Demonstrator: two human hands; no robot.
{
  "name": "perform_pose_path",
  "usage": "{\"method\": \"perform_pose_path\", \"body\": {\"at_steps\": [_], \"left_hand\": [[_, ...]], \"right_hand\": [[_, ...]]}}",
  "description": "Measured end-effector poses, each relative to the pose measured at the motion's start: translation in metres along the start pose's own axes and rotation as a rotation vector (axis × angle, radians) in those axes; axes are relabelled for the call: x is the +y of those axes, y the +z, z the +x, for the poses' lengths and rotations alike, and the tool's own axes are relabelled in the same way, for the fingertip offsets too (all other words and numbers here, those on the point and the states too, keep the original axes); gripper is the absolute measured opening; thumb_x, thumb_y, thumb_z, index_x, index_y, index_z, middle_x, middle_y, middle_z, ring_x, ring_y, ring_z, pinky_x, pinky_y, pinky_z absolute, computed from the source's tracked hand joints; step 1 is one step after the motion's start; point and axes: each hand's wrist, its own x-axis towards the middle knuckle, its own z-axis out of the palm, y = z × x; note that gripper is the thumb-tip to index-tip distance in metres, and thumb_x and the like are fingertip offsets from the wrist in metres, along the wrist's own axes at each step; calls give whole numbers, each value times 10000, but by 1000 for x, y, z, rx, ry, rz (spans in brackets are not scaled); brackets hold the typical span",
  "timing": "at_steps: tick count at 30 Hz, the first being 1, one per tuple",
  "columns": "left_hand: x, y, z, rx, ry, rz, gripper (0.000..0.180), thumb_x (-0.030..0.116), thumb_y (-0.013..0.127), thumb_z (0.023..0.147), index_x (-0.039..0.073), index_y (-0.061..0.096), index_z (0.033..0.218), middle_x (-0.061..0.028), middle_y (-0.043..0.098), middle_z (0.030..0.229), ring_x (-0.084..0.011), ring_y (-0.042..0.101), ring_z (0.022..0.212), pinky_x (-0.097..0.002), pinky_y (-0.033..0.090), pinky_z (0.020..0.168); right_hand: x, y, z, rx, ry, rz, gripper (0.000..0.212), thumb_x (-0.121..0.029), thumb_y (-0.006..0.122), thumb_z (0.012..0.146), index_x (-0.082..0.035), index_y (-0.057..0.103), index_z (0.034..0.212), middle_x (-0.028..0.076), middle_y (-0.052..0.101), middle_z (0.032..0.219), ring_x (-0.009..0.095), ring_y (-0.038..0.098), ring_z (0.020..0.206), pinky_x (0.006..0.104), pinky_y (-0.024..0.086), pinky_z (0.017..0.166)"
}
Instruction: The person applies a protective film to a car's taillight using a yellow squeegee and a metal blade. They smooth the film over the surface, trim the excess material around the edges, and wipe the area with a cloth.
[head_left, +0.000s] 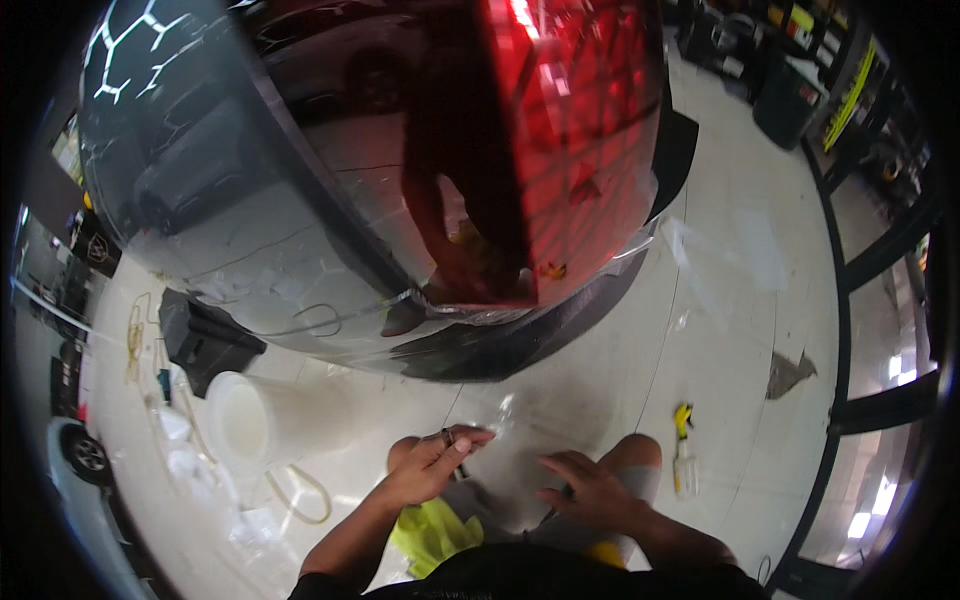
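Observation:
My left hand point(432, 468) is raised over my left knee, its thumb and fingers pressed together; whatever they pinch is too small to make out. Opposite it, my right hand point(590, 490) hovers above my right thigh with its fingers apart and nothing in them. Both hands are away from the car. In front of me is the car's grey rear corner point(230, 200) with a large red tail light point(580, 140). Loose clear film point(490, 316) wrinkles along the light's lower edge. A yellow-green cloth point(432, 538) hangs by my left forearm.
At the left stand a white bucket point(240, 425) and a black step stool point(205, 340), with hoses and crumpled plastic on the floor. A spray bottle with a yellow head point(685, 455) stands at the right. Film scraps lie farther off, before glass doors point(870, 460).

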Motion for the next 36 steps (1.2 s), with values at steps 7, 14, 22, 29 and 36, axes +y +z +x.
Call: {"method": "perform_pose_path", "body": {"at_steps": [7, 14, 22, 29, 36], "left_hand": [[0, 26, 71, 357, 688, 104, 569, 434, 362, 1059, -26, 535, 1346, -185, 589, 1255, -278, 573, 1142, -397, 440, 991], [72, 26, 99, 754, 827, -457, 403, 108, 665, 943, -53, 536, 1290, -162, 647, 1192, -180, 619, 1095, -304, 477, 967], [99, 40, 118, 1074, 876, -263, 284, 136, 718, 899, -38, 632, 1106, -133, 693, 973, -178, 670, 851, -300, 541, 797], [109, 30, 119, 1089, 856, -290, 201, 140, 731, 890, -17, 663, 995, -39, 644, 732, -86, 564, 619, -240, 480, 600], [111, 24, 116, 1060, 957, -298, 140, 89, 712, 894, -24, 678, 970, -41, 647, 731, -69, 554, 604, -221, 465, 568]], "right_hand": [[-11, 32, 94, 191, -125, 439, 311, -181, 523, 996, 5, 546, 1245, 179, 654, 1004, 314, 657, 879, 385, 518, 786], [-8, -25, 77, 776, -344, 282, 290, -260, 500, 1038, -3, 545, 1164, 32, 553, 793, 95, 494, 672, 257, 414, 591], [-25, -34, 94, 884, -361, 278, 232, -203, 533, 1025, 15, 571, 1095, 51, 580, 751, 95, 513, 641, 257, 435, 598], [-49, -49, 120, 1031, -456, 213, 289, -280, 566, 1018, -4, 574, 933, 9, 544, 643, 83, 464, 576, 262, 400, 533], [-68, -53, 135, 1069, -529, 68, 344, -333, 608, 994, -5, 585, 893, 49, 549, 640, 93, 481, 578, 269, 420, 531]]}}
